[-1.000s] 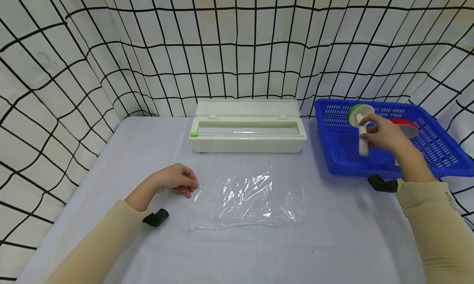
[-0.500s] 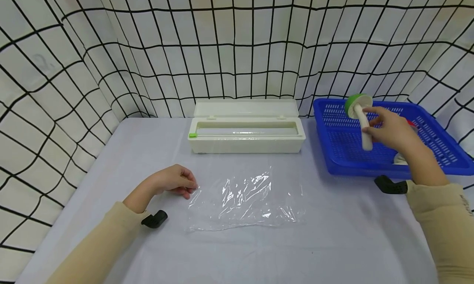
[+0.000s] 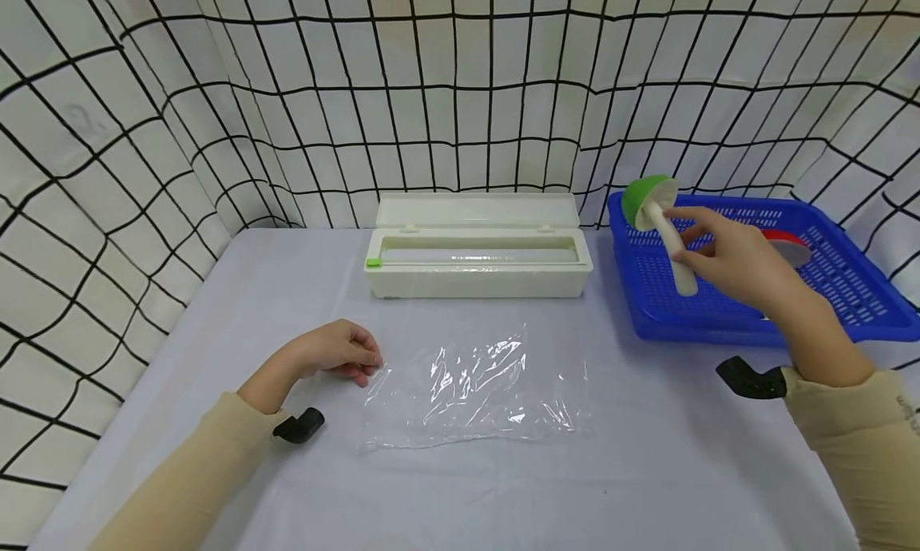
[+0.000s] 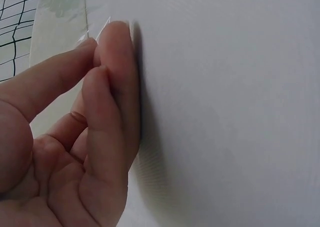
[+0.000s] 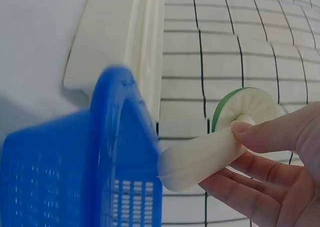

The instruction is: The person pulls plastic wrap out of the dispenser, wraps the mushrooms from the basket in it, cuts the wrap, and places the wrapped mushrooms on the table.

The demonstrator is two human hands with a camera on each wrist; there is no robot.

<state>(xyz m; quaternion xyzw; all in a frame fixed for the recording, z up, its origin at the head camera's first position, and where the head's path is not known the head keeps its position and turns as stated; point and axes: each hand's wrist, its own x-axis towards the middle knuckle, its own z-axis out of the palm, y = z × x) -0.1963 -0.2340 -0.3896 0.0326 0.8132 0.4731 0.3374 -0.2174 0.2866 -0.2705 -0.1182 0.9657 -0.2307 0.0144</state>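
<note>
Thumb and fingers of my right hand [image 3: 740, 255] pinch the white stem of a toy mushroom [image 3: 670, 235] with a green cap, over the left part of the blue basket [image 3: 697, 327]. In the right wrist view the mushroom [image 5: 195, 159] is tilted, its stem end near the basket rim [image 5: 107, 102]. A sheet of clear plastic wrap [image 3: 474, 391] lies creased and shiny on the table. My left hand [image 3: 331, 350] pinches its left edge between thumb and finger. The left wrist view shows the left hand [image 4: 105, 112] low against the white tabletop.
A white cling wrap box [image 3: 477, 282] stands behind the sheet, lid raised, roll [image 3: 477, 255] inside. In the basket lies a red-rimmed piece [image 3: 789, 247] with a pale face, partly hidden by my right hand. Black netting [image 3: 460, 88] encloses the table's back and sides.
My right hand has moved left with the mushroom, toward the basket's left side, and the mushroom has tilted. The left hand stays at the wrap's edge.
</note>
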